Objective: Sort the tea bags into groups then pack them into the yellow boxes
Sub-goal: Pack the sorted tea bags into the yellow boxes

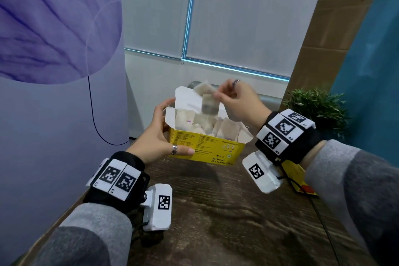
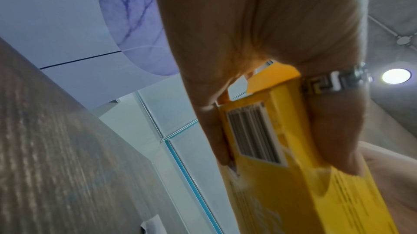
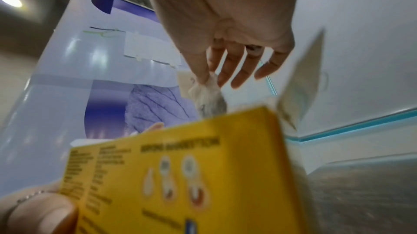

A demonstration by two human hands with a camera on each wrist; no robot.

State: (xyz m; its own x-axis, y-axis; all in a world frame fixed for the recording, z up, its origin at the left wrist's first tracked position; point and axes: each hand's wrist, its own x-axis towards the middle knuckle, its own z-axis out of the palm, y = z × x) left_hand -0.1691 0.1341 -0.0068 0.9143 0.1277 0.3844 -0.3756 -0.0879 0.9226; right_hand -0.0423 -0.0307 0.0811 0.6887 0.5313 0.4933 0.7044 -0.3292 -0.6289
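- Left hand (image 2: pixel 259 32) is gripping the yellow box (image 2: pixel 304 193), fingers (image 2: pixel 214 131) pressing one side and the thumb, wearing a ring (image 2: pixel 334 84), pressing the other.
- Barcode (image 2: pixel 255 134) is facing the camera.
- Tabletop (image 2: pixel 45 148) is showing at left, blurred.
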